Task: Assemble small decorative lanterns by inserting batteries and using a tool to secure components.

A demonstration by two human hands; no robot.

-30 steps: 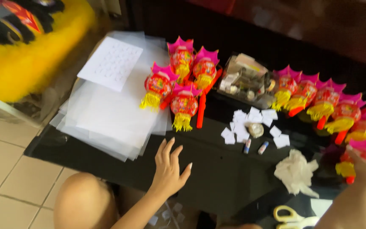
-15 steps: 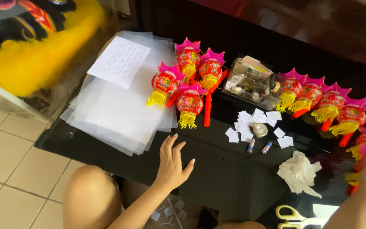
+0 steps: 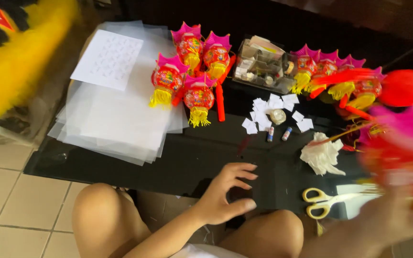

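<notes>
A red and pink lantern (image 3: 402,143) is held up at the right of the view, blurred by motion, above the right end of the counter (image 3: 168,157). The right hand (image 3: 397,215) is seen under it, closed about its lower part as far as can be judged; the exact grip is lost in the blur. The left hand (image 3: 223,196) is rested on the front edge of the counter, fingers spread and curled, nothing held.

Just beside the lantern a row of like lanterns (image 3: 335,81) is laid, and a second group of four (image 3: 190,71) lies further left. Between the two groups a clear box (image 3: 264,64) of small parts is set. Before it, white paper squares (image 3: 268,112), a tape roll (image 3: 277,116) and two small tubes (image 3: 278,134) are scattered. A crumpled tissue (image 3: 322,155) and yellow scissors (image 3: 321,201) lie near the right hand. Clear sheets (image 3: 115,119) are stacked at the left.

The lantern would best be gripped by its stick, not the paper body, and kept clear of the row's tassels, while the counter is steadied by the left hand.
</notes>
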